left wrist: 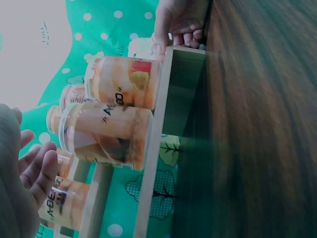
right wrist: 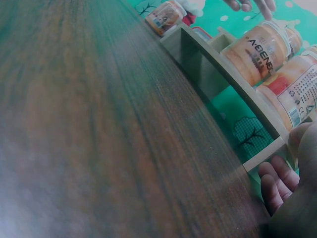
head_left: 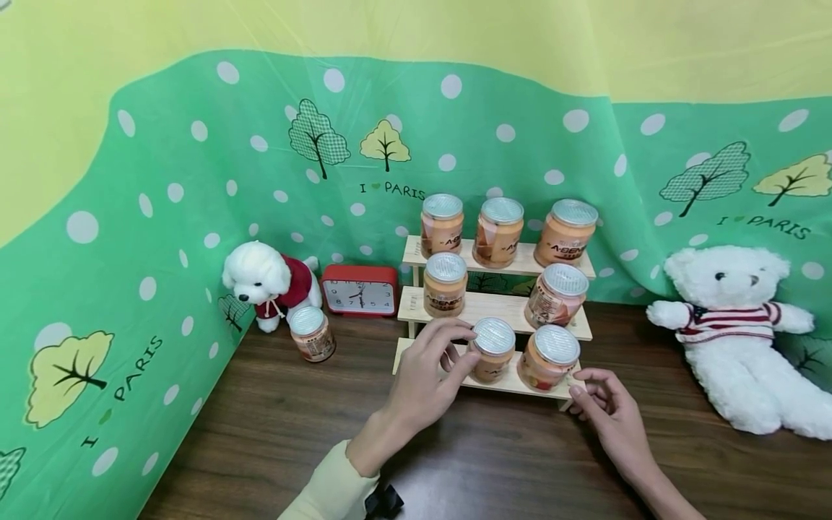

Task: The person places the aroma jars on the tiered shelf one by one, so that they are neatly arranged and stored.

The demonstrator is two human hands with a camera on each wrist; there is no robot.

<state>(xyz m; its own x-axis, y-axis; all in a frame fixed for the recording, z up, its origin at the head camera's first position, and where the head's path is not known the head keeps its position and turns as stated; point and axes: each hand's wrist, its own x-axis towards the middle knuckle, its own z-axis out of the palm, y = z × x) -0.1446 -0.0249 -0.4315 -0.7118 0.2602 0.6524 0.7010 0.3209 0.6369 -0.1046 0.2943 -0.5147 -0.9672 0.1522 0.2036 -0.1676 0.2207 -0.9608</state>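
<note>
A three-tier wooden display stand point(head_left: 495, 305) carries several orange jars with clear lids. My left hand point(head_left: 421, 379) is beside the left jar point(head_left: 490, 367) on the lowest tier, its fingers loosely bent. In the left wrist view, a gap shows between those fingers point(left wrist: 37, 171) and that jar point(left wrist: 111, 136). Another jar point(head_left: 542, 372) stands to its right on the same tier. My right hand point(head_left: 614, 419) grips the stand's lower right end; its thumb is at the board's corner and its fingers curl beside the end support in the right wrist view.
A lone jar point(head_left: 315, 338) stands on the dark wooden table point(head_left: 260, 433) at the left, before a white plush dog point(head_left: 260, 278). A red clock point(head_left: 360, 291) is beside the dog. At the right sits a white teddy bear point(head_left: 731, 361). Green patterned cloth point(head_left: 520, 159) hangs behind everything.
</note>
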